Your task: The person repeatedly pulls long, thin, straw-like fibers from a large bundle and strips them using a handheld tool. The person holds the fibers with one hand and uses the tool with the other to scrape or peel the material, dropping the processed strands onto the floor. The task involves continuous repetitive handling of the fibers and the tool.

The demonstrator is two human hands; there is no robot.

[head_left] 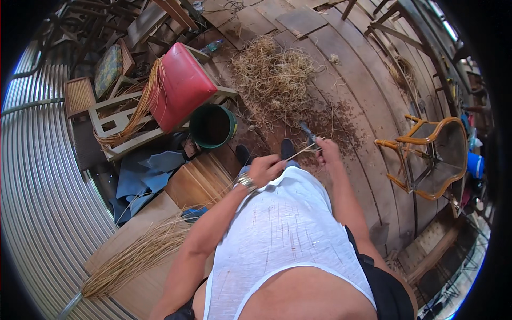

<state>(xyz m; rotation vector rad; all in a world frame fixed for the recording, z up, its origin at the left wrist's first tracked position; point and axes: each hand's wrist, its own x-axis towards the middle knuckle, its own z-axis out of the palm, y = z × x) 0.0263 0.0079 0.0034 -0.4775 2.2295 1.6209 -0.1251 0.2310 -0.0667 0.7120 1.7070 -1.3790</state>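
A thin pale cane strip (300, 153) stretches between my hands in front of my waist. My left hand (266, 169), with a metal watch on its wrist, is closed on one end. My right hand (328, 150) is closed at the other end, also around a narrow grey knife (306, 129) whose blade points away from me. Its handle is hidden by my fingers. Beyond my hands, a large heap of curled cane shavings (273, 74) lies on the floor, with reddish-brown bits scattered nearer my feet.
A green bucket (212, 126) stands left of my feet, beside a red cushion (181, 85) on a pale wooden frame. Long cane strands (136, 256) lie in a bundle at lower left. A rattan chair (434, 156) stands at right on the plank floor (346, 69).
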